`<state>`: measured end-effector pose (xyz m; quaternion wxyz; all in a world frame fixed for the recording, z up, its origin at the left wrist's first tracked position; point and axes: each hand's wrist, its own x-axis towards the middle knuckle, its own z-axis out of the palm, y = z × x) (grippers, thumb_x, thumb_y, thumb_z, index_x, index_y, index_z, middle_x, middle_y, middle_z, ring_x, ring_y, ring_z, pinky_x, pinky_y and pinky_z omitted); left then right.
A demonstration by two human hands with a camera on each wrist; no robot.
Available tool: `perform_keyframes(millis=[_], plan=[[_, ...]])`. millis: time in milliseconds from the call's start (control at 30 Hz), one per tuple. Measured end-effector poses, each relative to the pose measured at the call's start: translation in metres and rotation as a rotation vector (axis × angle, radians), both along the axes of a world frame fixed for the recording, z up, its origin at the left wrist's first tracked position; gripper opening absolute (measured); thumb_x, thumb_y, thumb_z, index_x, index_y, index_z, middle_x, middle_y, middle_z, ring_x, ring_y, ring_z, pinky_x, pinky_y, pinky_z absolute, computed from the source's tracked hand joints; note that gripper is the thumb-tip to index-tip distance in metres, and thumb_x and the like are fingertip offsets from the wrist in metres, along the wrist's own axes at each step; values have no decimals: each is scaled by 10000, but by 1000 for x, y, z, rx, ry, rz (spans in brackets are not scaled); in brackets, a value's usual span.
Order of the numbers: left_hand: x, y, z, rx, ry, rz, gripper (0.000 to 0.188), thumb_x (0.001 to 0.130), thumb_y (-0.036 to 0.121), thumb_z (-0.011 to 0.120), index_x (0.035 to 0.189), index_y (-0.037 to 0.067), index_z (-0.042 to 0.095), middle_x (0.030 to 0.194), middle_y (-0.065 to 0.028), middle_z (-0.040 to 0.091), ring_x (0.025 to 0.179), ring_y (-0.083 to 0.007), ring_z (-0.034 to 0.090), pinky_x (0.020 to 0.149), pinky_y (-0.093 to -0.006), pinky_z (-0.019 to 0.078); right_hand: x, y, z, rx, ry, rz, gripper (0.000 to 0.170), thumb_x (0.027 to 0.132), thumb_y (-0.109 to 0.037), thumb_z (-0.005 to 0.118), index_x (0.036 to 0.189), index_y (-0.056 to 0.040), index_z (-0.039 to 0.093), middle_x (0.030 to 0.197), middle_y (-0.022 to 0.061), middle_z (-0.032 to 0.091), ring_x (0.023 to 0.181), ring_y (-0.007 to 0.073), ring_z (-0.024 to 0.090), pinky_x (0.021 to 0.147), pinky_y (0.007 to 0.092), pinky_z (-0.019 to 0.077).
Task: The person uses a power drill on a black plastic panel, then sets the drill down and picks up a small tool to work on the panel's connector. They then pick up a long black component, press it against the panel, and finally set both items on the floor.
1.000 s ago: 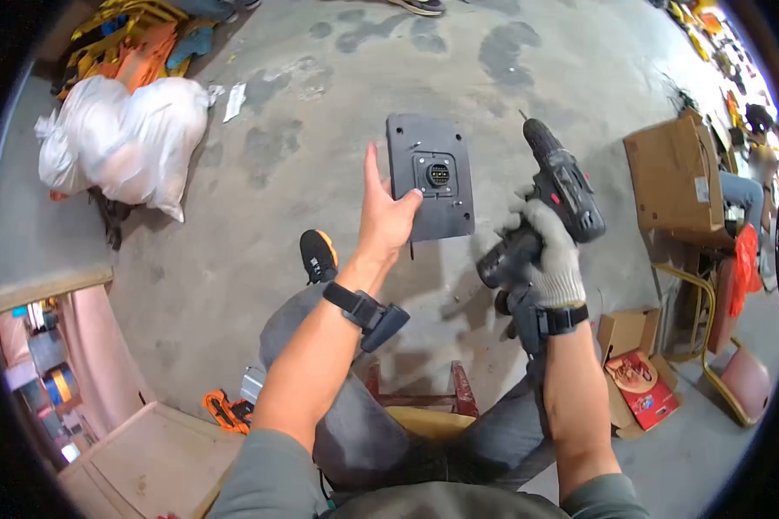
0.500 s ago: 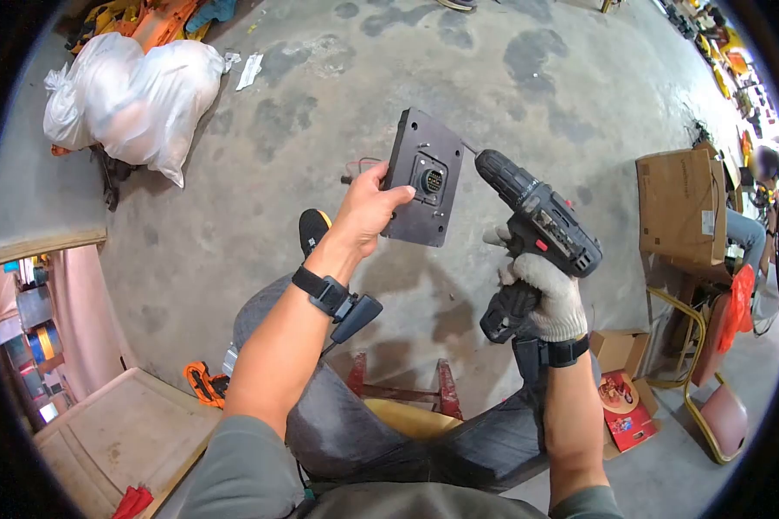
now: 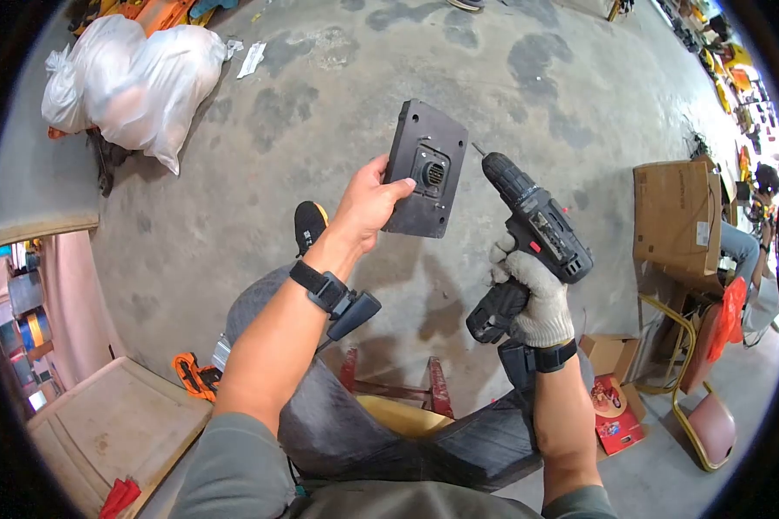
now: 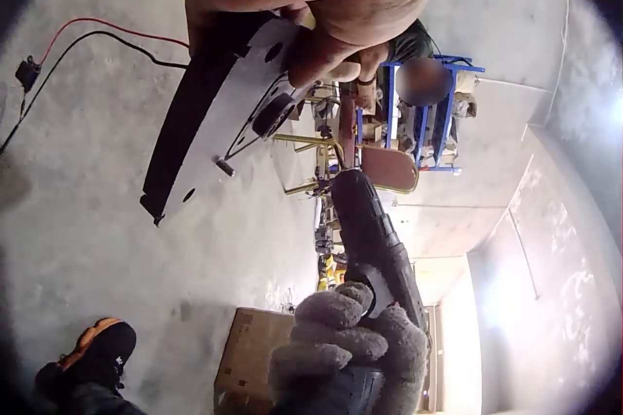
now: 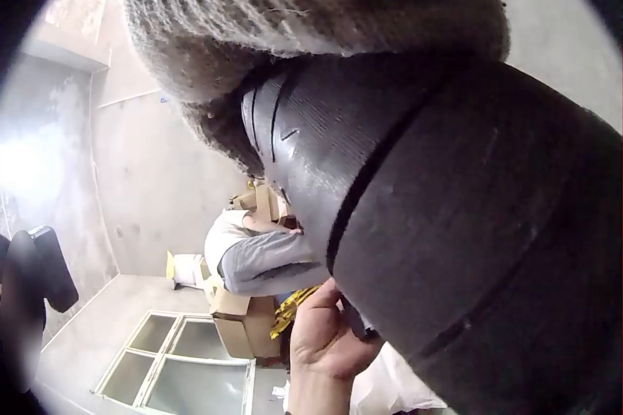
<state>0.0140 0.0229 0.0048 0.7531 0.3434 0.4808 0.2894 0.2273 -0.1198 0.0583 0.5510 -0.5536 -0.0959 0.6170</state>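
My bare left hand (image 3: 362, 209) grips a dark rectangular panel (image 3: 421, 209) by its left edge, thumb across the front face. A round multi-pin socket (image 3: 433, 175) sits in the panel's middle, with small screws around it and holes at the corners. Behind the panel, red and black wires (image 4: 112, 34) trail off in the left wrist view. My right hand (image 3: 538, 298), in a knitted glove, holds a black cordless drill (image 3: 537, 221) by its handle. The drill's bit (image 3: 478, 148) points up and left, just right of the panel's edge, apart from it.
White bags (image 3: 138, 91) lie at the upper left. A cardboard box (image 3: 675, 216) stands on the right, above a chair (image 3: 710, 424) and a red box (image 3: 614, 424). A wooden board (image 3: 117, 424) and an orange tool (image 3: 195, 378) lie at lower left. Another person sits beyond the box.
The panel has turned at an angle and come closer to the drill. The drill has swung from pointing away to pointing at the panel's side, then drawn slightly back from its edge.
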Motion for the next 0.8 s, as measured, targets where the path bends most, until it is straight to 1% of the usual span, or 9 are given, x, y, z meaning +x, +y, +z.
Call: perform_keyframes(millis=[67,200,267,300,333,400,467,533,800], plan=[[7,-6,-1,208,219,90,473,927,-49,547,1399,-24,515,1212,-144,674,1145,-197,626,1017,-319,469,2,1,-4,59,40,23,443,823,-16,629,1258,-10,547,1049,139,659,753,173,628,751,355,588],[21,-34,-18,405,293,137,482,923,-78,496,1393,18,548,1233,-135,667,1192,-200,591,1047,-312,433,6,12,-6,90,208,-62,462,911,-89,610,1351,9,511,1277,206,629,1077,283,666,949,450,568],[24,-48,-23,526,350,-161,457,915,-96,465,1321,43,623,1218,-96,678,1158,-179,598,1030,-296,435,9,14,-11,78,260,-120,439,932,-115,616,1344,3,522,1294,213,623,1138,315,649,987,471,548],[29,-57,-21,340,357,-182,354,943,-37,488,1239,23,673,1194,-61,681,1121,-153,596,1001,-283,437,12,14,-16,94,258,-121,416,942,-126,617,1330,2,534,1300,212,622,1159,323,646,996,477,544],[35,-64,-25,338,353,-186,354,943,-37,488,1239,23,673,1194,-61,681,1121,-153,596,1001,-283,437,12,16,-20,92,254,-125,416,942,-126,617,1330,2,534,1300,212,622,1159,323,646,996,477,544],[50,-81,-33,334,215,-45,270,967,116,546,1175,45,702,1100,-185,670,1098,-303,623,990,-362,452,12,17,-24,84,250,-171,386,946,-124,624,1305,-5,546,1282,200,634,1139,308,657,988,478,548],[61,-92,-33,302,166,0,432,1051,353,458,1193,15,686,1073,-182,641,1055,-296,581,958,-373,437,6,20,-22,87,239,-198,352,948,-118,627,1277,-12,557,1256,189,650,1088,293,677,979,484,553],[65,-96,-20,324,218,13,517,1069,417,400,1219,1,668,1092,-196,619,1051,-296,570,970,-367,423,3,27,-24,139,276,-255,322,947,-104,623,1252,-17,564,1194,166,674,1027,282,693,931,496,568],[98,-88,-3,207,-11,294,558,1090,415,344,1226,-17,669,1147,-170,623,1065,-270,576,1011,-358,407,-2,48,-21,221,471,-347,231,950,-102,603,1166,-24,580,950,93,672,858,254,685,794,481,586]])
